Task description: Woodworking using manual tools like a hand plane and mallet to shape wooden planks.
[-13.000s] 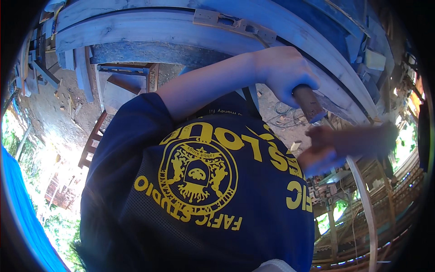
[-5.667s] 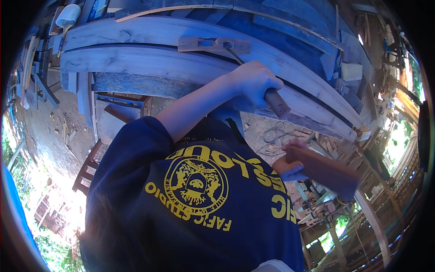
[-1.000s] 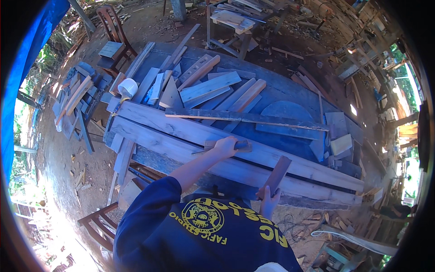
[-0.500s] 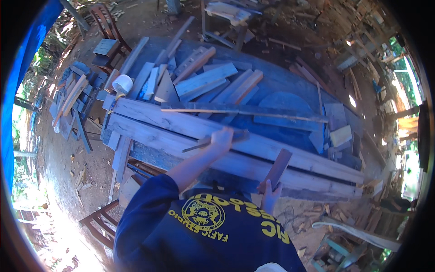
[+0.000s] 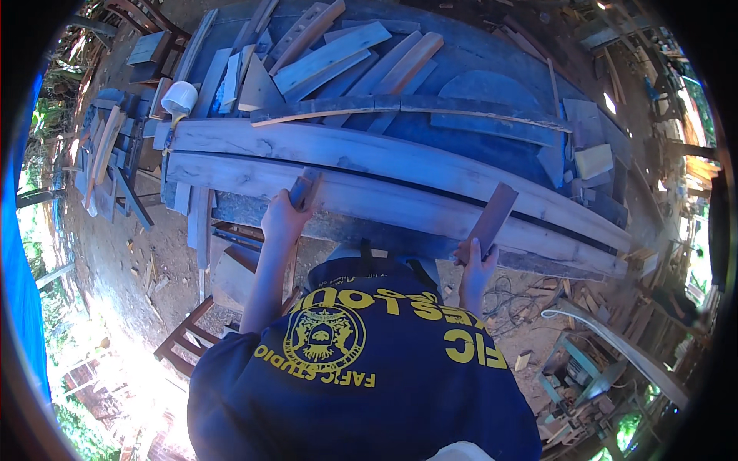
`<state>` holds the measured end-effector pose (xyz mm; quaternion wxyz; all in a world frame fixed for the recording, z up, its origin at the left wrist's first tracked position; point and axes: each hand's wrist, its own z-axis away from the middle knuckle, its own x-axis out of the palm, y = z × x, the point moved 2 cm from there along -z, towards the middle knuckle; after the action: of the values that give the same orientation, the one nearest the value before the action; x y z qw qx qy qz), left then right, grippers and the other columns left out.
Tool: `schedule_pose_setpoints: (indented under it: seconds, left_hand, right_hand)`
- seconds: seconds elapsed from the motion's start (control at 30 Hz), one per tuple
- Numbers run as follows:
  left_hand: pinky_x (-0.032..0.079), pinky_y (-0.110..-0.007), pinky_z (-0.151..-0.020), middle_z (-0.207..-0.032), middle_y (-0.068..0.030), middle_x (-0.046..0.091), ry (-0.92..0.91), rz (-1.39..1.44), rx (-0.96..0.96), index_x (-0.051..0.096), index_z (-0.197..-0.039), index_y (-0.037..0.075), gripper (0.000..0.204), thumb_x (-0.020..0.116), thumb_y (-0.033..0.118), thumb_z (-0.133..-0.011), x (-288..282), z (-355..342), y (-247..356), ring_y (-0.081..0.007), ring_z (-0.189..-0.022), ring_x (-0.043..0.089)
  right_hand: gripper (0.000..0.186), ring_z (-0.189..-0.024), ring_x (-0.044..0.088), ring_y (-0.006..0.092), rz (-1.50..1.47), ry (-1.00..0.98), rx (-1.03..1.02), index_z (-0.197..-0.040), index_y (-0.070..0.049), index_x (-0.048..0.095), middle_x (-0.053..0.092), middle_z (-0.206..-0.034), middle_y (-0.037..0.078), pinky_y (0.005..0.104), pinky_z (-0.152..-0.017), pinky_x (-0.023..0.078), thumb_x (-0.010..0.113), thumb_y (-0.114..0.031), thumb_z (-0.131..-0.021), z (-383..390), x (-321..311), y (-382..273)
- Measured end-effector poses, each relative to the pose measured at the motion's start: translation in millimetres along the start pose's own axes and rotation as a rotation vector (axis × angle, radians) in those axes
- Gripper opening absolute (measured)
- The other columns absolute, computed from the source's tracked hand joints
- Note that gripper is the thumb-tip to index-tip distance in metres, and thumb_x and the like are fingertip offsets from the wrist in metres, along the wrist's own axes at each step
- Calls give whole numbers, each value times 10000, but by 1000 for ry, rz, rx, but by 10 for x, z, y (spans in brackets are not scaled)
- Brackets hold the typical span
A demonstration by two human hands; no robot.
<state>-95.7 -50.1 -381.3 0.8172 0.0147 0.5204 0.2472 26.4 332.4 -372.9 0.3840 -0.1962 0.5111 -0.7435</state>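
My left hand [image 5: 284, 215] grips a small dark wooden block or tool [image 5: 306, 190] at the front face of the near long plank [image 5: 384, 211]. My right hand [image 5: 478, 261] holds a short reddish-brown board [image 5: 493, 211], angled across that plank's right part. A second long pale plank [image 5: 423, 162] lies behind the first, a narrow dark gap between them. Both rest along the front of a large worktable [image 5: 492, 54]. A white cup [image 5: 180, 96] with something yellowish dripping from it stands at their left end.
Loose offcuts [image 5: 330, 61], a long dark batten [image 5: 407, 106] and a pale block [image 5: 593, 161] cover much of the table. A scrap pile [image 5: 108, 154] and chairs [image 5: 184, 330] stand left. Cords [image 5: 523, 292] lie on the littered ground right; a blue tarp [image 5: 23, 292] hangs far left.
My left hand has moved left and down toward the near plank, turning the piece it holds more upright. My right hand and its board have risen in the picture as the view shifted.
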Motion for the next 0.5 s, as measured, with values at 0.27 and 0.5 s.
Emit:
schedule_pose_setpoints:
  seconds: [0.27,0.5]
  left_hand:
    - [530,-462,-774,-959,-198,647,-15,6,-40,557,-965,18,486,778,346,-682,-19,105,-127,-364,-917,655]
    - [527,-461,-766,-947,-197,650,-25,36,-15,554,-975,17,513,797,343,-664,31,122,-179,-362,-916,655]
  right_hand:
    - [250,-599,629,189,19,-61,-27,-1065,-8,426,626,-835,136,271,-470,473,576,-171,-950,7,109,-45]
    - [255,-617,631,185,38,-72,-10,-1083,-12,429,627,-845,131,267,-481,477,573,-177,-951,99,69,23]
